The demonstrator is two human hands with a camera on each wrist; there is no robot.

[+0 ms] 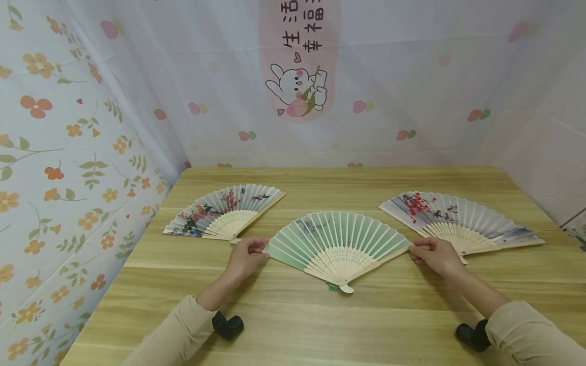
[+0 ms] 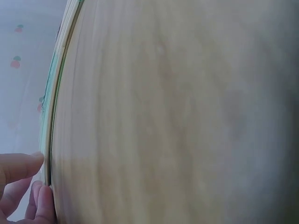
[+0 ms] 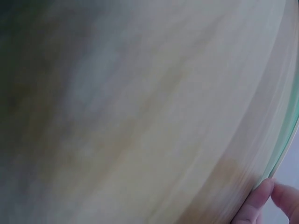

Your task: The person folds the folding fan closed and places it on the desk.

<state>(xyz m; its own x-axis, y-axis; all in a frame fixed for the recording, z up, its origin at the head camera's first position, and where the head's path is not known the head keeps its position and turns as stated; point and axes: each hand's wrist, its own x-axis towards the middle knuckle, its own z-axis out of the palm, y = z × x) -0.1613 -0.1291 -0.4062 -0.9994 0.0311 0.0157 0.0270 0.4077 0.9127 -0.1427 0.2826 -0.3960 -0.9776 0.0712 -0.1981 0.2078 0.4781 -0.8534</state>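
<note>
A green folding fan (image 1: 341,239) lies spread on the table in the head view, its pale ribs meeting at a pivot towards the near side. My left hand (image 1: 247,258) pinches its left outer end, and my right hand (image 1: 435,254) pinches the right one. From the left wrist, the fan's edge (image 2: 52,100) appears nearly edge-on, with the left thumb and fingers (image 2: 21,168) at its end. The right wrist view has the fan's green edge (image 3: 286,133) at far right, between right thumb and finger (image 3: 261,193).
Behind on the left lies an open white fan (image 1: 229,211) with pink blossoms. Another open white fan (image 1: 458,221), with red blossoms, lies back right, close to my right hand. A wooden table (image 1: 293,325) bears all three; a printed curtain (image 1: 389,66) hangs behind it.
</note>
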